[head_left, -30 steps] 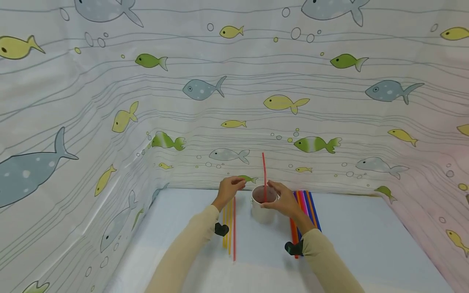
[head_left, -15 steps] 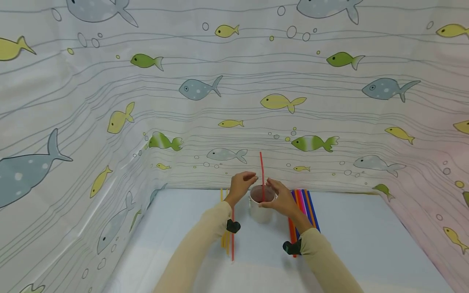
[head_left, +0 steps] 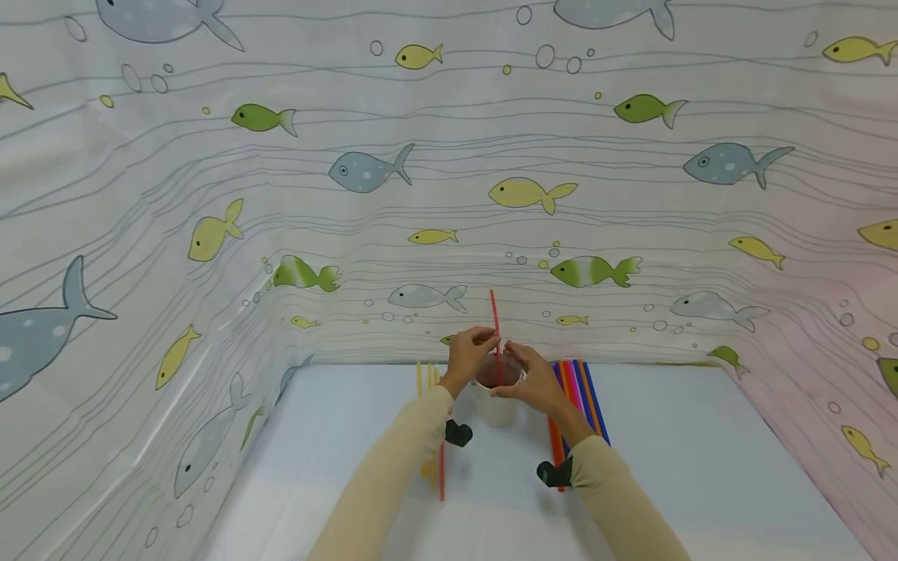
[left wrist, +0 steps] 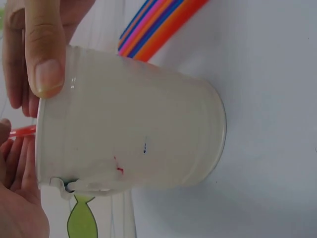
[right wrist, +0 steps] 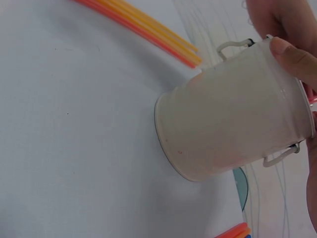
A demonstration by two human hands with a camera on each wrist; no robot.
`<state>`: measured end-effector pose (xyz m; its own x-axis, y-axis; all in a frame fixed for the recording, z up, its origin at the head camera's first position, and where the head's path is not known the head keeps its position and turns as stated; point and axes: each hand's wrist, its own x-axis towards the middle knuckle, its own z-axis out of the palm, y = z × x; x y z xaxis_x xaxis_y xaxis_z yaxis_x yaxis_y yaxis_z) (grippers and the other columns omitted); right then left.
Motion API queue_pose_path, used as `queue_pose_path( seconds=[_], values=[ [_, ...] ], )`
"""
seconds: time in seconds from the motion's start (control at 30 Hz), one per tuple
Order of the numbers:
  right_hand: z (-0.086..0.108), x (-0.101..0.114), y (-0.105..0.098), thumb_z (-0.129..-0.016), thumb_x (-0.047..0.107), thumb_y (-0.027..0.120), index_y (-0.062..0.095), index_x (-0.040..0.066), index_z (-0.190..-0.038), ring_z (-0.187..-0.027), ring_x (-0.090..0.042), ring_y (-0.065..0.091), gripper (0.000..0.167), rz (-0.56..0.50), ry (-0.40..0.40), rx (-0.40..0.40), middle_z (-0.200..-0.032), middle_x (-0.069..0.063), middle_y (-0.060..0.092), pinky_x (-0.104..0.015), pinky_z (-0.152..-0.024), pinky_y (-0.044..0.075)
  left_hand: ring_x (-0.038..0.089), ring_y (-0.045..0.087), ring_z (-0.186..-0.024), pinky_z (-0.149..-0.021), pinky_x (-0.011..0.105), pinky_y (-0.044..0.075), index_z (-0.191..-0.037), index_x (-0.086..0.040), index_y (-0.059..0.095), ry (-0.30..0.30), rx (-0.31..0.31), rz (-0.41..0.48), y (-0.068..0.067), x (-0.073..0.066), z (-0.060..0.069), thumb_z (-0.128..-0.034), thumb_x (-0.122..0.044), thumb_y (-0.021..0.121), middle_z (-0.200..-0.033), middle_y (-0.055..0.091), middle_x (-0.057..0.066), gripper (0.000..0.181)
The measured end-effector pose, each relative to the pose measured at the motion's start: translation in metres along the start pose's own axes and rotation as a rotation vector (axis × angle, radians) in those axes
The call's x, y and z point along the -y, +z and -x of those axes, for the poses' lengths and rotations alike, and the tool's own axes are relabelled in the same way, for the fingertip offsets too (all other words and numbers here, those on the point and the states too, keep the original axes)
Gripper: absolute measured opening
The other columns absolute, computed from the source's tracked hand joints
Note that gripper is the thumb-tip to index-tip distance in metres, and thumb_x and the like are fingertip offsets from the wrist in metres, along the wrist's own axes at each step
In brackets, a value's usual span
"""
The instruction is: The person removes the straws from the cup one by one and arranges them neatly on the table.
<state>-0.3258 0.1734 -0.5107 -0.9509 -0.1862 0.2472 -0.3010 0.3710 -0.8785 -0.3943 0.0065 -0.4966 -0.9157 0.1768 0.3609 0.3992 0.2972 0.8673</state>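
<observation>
A white metal bucket (head_left: 496,405) with small side handles stands upright on the table. Rising from its mouth is a red straw (head_left: 495,315), leaning slightly left. My left hand (head_left: 468,358) is above the bucket's left rim, and its thumb and fingertips pinch the straw partway up. With my right hand (head_left: 539,382) I hold the bucket's right rim; the thumb lies on the outside, as the left wrist view shows on the bucket wall (left wrist: 133,119). The other fingers' tips are partly hidden behind the rim.
Left of the bucket lie yellow and red straws (head_left: 442,471), partly under my left sleeve. To its right is a row of blue, orange, pink and red straws (head_left: 585,393), partly under my right forearm. A fish-patterned curtain (head_left: 449,156) surrounds the white table (head_left: 701,452).
My left hand has moved right from beside the bucket to the red straw and taken hold of it. The straw leans a little more left. My right hand stays on the bucket rim.
</observation>
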Motion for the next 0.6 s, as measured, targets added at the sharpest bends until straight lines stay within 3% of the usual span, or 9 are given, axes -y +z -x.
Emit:
queue_pose_path(
  seconds=[0.2, 0.6],
  values=[
    [-0.0023, -0.0025, 0.0016, -0.066, 0.034, 0.091, 0.037, 0.011, -0.151, -0.136, -0.027, 0.041, 0.103, 0.025, 0.006, 0.004, -0.146, -0.006, 0.045, -0.047, -0.111, 0.033, 0.02, 0.07, -0.092, -0.077, 0.027, 0.058, -0.112, -0.001, 0.071, -0.016, 0.0, 0.023, 0.0037, -0.0012, 0.0018, -0.0916, -0.014, 0.07, -0.1, 0.073, 0.009, 0.025],
    [-0.0017, -0.0003, 0.0017, -0.067, 0.023, 0.092, 0.038, 0.01, -0.15, -0.136, -0.028, 0.041, 0.099, 0.013, 0.02, -0.002, -0.145, -0.006, 0.045, -0.047, -0.111, 0.033, 0.019, 0.07, -0.085, -0.073, 0.027, 0.059, -0.11, 0.005, 0.069, -0.014, -0.02, 0.091, 0.0054, -0.0009, -0.0002, -0.0905, -0.009, 0.07, -0.095, 0.073, 0.01, 0.025]
  ],
)
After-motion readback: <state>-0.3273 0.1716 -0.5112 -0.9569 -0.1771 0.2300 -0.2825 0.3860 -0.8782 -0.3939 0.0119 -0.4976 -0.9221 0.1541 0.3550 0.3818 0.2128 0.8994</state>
